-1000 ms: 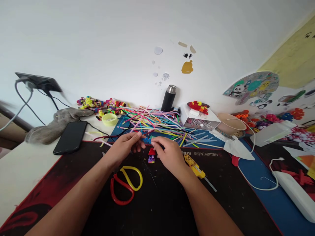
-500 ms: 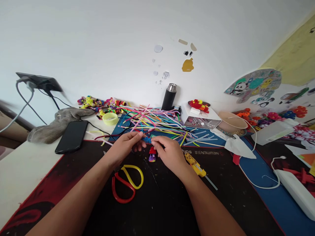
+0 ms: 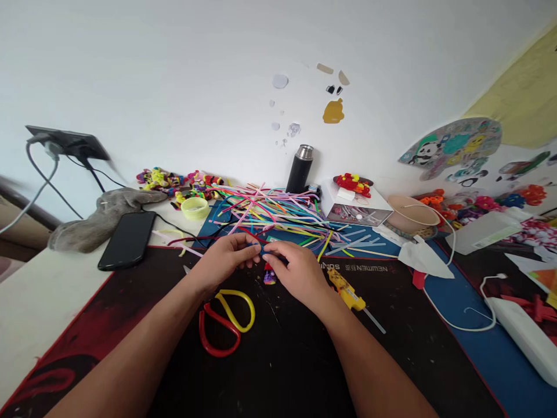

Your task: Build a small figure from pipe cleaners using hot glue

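Between my fingertips is a blue pipe cleaner [image 3: 262, 248], mostly hidden now. My left hand [image 3: 232, 255] pinches its left end, and my right hand [image 3: 293, 264] pinches close beside it, the two hands almost touching. Just below them on the black mat lies a small red and purple pipe-cleaner piece [image 3: 270, 275], partly covered by my right hand. Scissors [image 3: 224, 322] with one red and one yellow handle rest under my left wrist. A yellow glue gun [image 3: 346, 290] with a clear glue stick lies right of my right wrist. Behind my hands spreads a pile of coloured pipe cleaners [image 3: 270, 212].
A black phone [image 3: 127, 241] and a grey plush toy [image 3: 93, 223] sit at left, near a yellow-green tape roll [image 3: 195, 209]. At the back stand a black flask [image 3: 300, 169] and a white drawer box [image 3: 357, 203]. A beige bowl [image 3: 411, 216] and a white power strip [image 3: 524, 337] are at right.
My hands have come closer together, and the left fingers now cover most of the blue pipe cleaner that showed curled between them. The view has shifted very slightly.
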The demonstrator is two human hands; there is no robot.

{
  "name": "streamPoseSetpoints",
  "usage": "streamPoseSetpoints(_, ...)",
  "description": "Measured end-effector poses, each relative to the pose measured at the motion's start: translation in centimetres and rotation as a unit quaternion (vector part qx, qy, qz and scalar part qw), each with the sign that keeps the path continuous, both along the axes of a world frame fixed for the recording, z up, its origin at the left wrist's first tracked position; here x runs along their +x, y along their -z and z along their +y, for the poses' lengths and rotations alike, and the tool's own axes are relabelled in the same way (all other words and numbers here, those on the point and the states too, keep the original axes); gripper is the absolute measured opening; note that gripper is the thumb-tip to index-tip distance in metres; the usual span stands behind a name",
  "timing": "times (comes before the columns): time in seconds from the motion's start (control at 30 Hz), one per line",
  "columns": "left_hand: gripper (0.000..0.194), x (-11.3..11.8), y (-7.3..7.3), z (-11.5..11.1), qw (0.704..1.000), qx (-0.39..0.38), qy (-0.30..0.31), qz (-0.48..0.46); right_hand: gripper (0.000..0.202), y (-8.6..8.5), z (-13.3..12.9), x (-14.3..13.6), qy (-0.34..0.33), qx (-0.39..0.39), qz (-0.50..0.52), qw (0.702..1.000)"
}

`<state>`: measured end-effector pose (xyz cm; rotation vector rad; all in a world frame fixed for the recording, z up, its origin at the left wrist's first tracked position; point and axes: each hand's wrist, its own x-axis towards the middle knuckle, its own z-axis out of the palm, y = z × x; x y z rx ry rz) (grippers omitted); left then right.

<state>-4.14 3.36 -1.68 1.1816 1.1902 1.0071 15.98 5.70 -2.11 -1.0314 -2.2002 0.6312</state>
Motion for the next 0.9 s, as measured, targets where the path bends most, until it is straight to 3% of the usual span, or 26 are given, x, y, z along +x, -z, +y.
streamPoseSetpoints(0.27, 0.041, -0.05, 0.52, 0.04, 1.000, 0.001, 0.020, -0.009, 0.012, -0.02, -0.05, 0.16, -0.008, 0.025, -0.021, 0.999)
streamPoseSetpoints(0.9, 0.037, 0.06, 0.84, 0.08, 1.000, -0.011, -0.001, 0.008, 0.012, -0.18, -0.27, 0.15, -0.018, 0.043, -0.044, 0.998)
